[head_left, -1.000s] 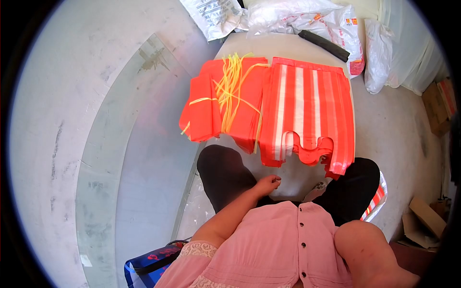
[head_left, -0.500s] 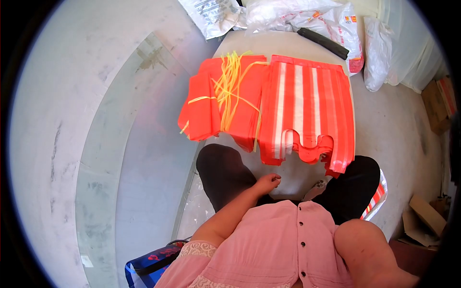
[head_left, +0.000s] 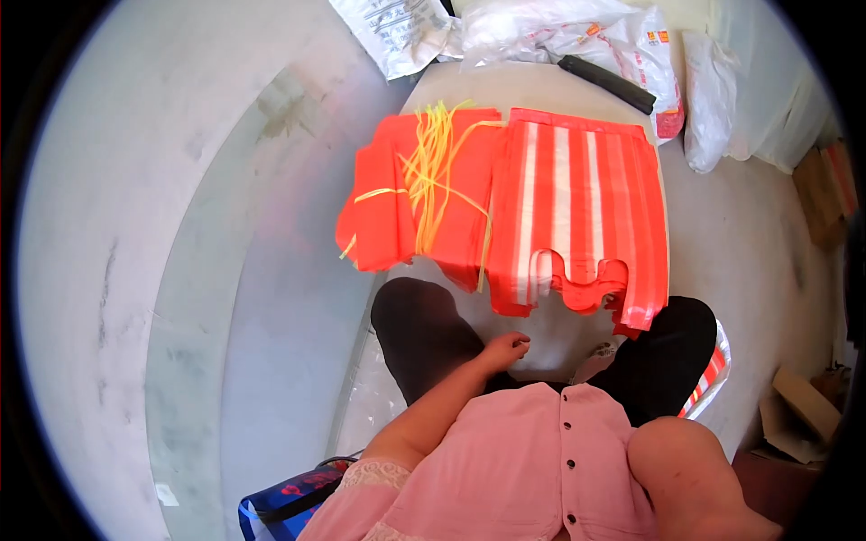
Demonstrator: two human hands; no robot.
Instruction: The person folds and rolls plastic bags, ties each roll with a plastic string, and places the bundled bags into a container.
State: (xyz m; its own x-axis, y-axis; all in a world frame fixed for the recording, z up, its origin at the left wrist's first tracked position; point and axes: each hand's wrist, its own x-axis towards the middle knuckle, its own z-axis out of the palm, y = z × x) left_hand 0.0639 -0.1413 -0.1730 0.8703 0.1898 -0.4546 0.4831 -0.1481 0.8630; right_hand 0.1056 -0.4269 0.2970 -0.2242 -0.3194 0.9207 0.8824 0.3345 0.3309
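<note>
My left hand [head_left: 507,350] rests between my thighs with its fingers curled in, and no object shows in it. My right arm runs down to the bottom right edge, and its hand is out of view. In front of me, beyond the left hand and apart from it, lies a stack of red-and-white striped plastic carrier bags [head_left: 577,212] with cut-out handles facing me. Left of it, touching or nearly so, is a pile of plain red bags [head_left: 374,203]. A bunch of yellow ties [head_left: 433,167] lies across that pile, with loose strands trailing off it.
The bags lie on a pale table [head_left: 478,86]. A black bar [head_left: 606,83] sits at its far right, beside white plastic sacks [head_left: 541,32]. A glass sheet [head_left: 194,325] stands on the left. Cardboard [head_left: 798,410] lies at lower right, and a blue bag [head_left: 289,505] at lower left.
The view has shifted very slightly, so the bags appear a little lower. My left hand stays in my lap, and the bags and ties lie as before.
</note>
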